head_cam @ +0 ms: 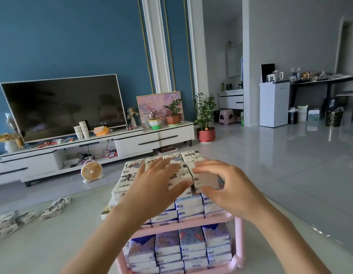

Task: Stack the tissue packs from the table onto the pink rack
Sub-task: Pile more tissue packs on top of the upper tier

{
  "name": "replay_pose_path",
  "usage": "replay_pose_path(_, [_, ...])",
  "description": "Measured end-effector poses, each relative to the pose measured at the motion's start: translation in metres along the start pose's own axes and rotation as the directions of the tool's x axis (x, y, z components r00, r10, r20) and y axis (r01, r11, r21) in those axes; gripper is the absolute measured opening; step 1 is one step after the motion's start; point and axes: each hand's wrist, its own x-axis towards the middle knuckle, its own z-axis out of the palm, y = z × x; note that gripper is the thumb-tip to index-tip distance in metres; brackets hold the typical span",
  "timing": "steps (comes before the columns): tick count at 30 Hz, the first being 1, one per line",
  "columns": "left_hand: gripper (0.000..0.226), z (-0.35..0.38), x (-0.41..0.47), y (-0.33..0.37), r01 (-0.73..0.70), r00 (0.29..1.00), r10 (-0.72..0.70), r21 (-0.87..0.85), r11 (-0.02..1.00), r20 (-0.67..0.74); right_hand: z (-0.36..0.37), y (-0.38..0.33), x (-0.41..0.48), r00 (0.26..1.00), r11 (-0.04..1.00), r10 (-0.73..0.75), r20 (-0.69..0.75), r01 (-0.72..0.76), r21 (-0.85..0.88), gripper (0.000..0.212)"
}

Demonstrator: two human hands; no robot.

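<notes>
A pink rack (238, 232) stands on the pale table in front of me, both shelves packed with blue-and-white tissue packs (192, 244). On top lies a layer of white packs with ink-style prints (132, 165). My left hand (152, 186) lies flat on that top layer, fingers straight, thumb against the front pack. My right hand (227, 186) grips a white tissue pack (206, 177) at the right front of the top layer, fingers curled over it and thumb below. Several more printed packs (53, 209) lie loose on the table at the left.
A small orange fan (91, 171) sits on the floor beyond the table. Behind it runs a white TV cabinet (136, 144) with a television, cups and potted plants. A red plant pot (206, 134) stands on the shiny tiled floor.
</notes>
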Motion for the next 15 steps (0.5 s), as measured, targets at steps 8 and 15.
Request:
replay_pose_path(8, [0.054,-0.044,0.046,-0.007,0.049,0.999,-0.043,-0.300,0.953,0.026,0.007,0.006,0.000,0.954,0.929,0.269,-0.132,-0.220,0.299,0.031])
replay_pose_path(15, [0.060,-0.022,0.106,0.004,0.207,0.942,-0.098,-0.326,0.923,0.322,-0.009,0.007,0.001,0.947,0.934,0.289,0.139,-0.311,0.177,0.058])
